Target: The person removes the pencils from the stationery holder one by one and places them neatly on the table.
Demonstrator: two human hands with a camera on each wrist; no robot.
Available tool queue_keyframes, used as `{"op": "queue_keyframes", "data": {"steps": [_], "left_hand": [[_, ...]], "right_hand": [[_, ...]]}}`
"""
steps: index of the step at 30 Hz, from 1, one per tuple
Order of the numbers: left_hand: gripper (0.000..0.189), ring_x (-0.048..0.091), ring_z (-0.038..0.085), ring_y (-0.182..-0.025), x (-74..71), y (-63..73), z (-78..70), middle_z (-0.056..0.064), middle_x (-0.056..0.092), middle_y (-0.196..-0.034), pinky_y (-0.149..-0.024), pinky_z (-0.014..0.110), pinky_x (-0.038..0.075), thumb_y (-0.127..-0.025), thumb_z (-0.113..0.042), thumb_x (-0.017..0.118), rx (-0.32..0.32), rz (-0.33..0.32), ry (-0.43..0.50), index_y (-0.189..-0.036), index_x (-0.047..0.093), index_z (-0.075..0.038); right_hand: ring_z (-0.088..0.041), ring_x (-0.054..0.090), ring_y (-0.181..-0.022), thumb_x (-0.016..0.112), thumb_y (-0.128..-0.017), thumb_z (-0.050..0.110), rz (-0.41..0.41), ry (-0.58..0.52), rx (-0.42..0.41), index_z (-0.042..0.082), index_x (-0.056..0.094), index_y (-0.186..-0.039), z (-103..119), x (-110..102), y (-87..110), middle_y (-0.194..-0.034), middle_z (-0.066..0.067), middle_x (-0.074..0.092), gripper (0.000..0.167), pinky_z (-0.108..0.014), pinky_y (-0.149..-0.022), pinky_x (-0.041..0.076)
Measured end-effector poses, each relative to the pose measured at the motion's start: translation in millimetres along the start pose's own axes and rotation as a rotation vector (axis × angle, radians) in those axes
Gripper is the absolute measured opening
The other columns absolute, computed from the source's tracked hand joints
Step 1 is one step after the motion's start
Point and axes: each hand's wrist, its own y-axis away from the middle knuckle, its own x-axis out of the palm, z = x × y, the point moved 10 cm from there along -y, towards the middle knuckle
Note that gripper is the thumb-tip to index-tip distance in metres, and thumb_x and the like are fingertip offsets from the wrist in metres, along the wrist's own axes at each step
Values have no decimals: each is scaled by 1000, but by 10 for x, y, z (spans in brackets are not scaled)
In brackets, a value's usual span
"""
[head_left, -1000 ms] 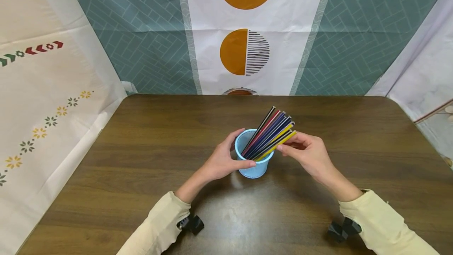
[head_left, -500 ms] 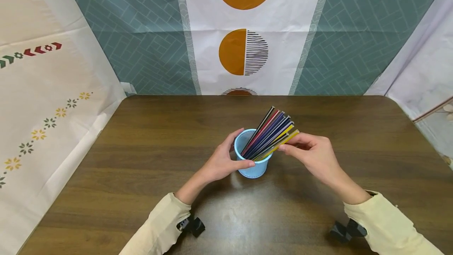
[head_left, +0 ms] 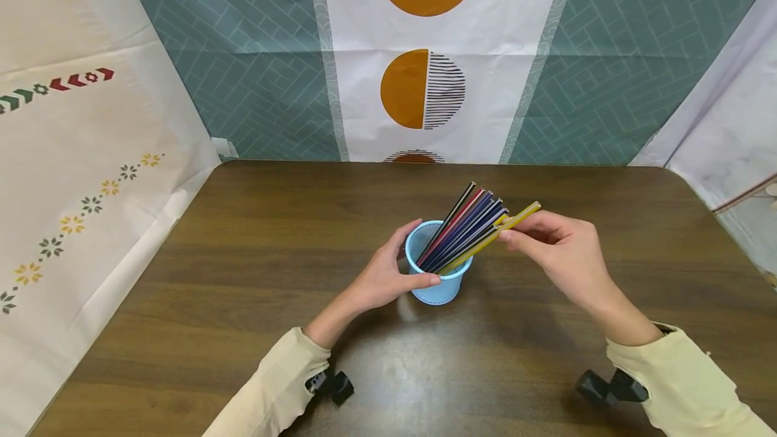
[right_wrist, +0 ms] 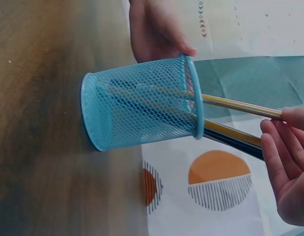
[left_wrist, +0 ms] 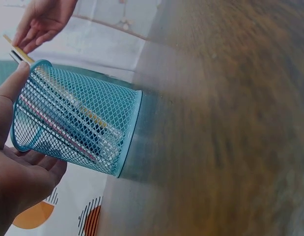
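A light blue mesh pencil cup (head_left: 437, 293) stands upright on the table, holding several pencils (head_left: 456, 229) that lean to the right. My left hand (head_left: 384, 274) grips it at the rim, thumb on the near side and fingers around the far side. Between thumb and fingers, my right hand (head_left: 561, 247) pinches a yellow pencil (head_left: 525, 213) near its upper end. That pencil sticks out farther than the others, and its lower end is inside the cup. Through the mesh (left_wrist: 93, 98) in the left wrist view, the pencils' lower parts show dimly.
The brown wooden table (head_left: 273, 241) extends around the cup on all sides. A patterned teal and white cloth (head_left: 273, 86) hangs behind its far edge. Pale cloths (head_left: 91, 154) hang at left and right. Small black devices (head_left: 330, 386) are strapped at both wrists.
My right hand has moved right and slightly away from me, drawing the yellow pencil partly out past the other pencils. The left hand keeps its hold on the cup.
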Motion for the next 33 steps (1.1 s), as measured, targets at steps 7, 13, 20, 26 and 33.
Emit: {"op": "queue_keyframes", "data": {"steps": [7, 13, 20, 26, 33], "left_hand": [[89, 50, 26, -122, 5, 5, -5, 12, 50, -136, -102, 41, 37, -78, -11, 81, 4, -4, 0, -150, 28, -6], [89, 51, 27, -122, 2, 7, -3, 13, 50, -136, -102, 41, 37, -78, -11, 80, 14, -9, 1, -150, 28, -6], [89, 50, 27, -122, 7, 6, -10, 13, 49, -137, -102, 42, 37, -79, -12, 80, 15, 1, -1, -150, 27, -5], [89, 49, 28, -124, 8, 14, -10, 13, 48, -138, -103, 43, 36, -80, -13, 80, 5, 5, 2, -151, 26, -5], [89, 48, 27, -125, 10, 15, -11, 13, 48, -138, -103, 43, 36, -80, -13, 80, 2, 3, 3, -151, 26, -5]], "right_hand": [[-11, 65, -64, 75, -82, -1, -42, -20, -38, -2, 71, -91, 90, -94, -26, -77, 0, 70, 10, -21, -61, 52], [-14, 66, -65, 71, -82, -8, -44, -134, -68, -4, 70, -93, 156, -117, -58, -84, -1, 72, 12, -23, -65, 53], [-16, 68, -70, 64, -86, -13, -25, -258, -135, -10, 67, -96, 250, -121, -137, -93, -8, 71, 11, -28, -67, 55], [-18, 70, -79, 58, -90, -12, 8, -342, -178, -10, 64, -101, 314, -89, -229, -96, -13, 69, 13, -32, -72, 55], [-18, 69, -83, 55, -93, -10, 19, -432, -252, -5, 65, -106, 447, -83, -281, -94, -12, 67, 17, -31, -73, 55]]}}
